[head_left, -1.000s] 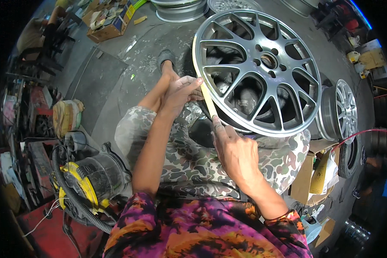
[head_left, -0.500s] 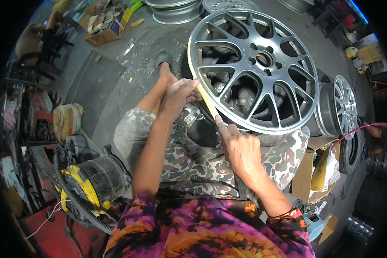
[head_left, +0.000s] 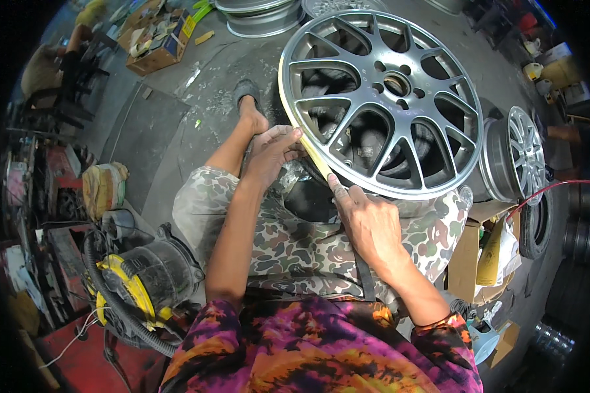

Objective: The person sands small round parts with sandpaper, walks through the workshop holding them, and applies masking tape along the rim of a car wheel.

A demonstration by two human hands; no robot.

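A silver multi-spoke alloy wheel rim [head_left: 402, 118] is tilted in front of my knees, with its spoked face up. Along its near left outer edge runs a pale yellow strip that looks like masking tape [head_left: 317, 159]. My left hand [head_left: 269, 157] is closed at the rim's left edge, thumb on the strip and fingers curled beneath. My right hand [head_left: 372, 226] is closed at the strip's near end. Its index finger presses there while the other fingers fold under; its thumb is hidden.
A black and yellow vacuum cleaner [head_left: 154, 275] with a hose stands at the left. On the right are another wheel [head_left: 524, 154], a tyre [head_left: 536, 229] and a cardboard box [head_left: 464, 265]. A box of scraps [head_left: 152, 60] and a stacked wheel [head_left: 262, 21] lie farther off.
The wheel rim has shifted slightly left in view. Both hands keep nearly the same places on the yellow strip.
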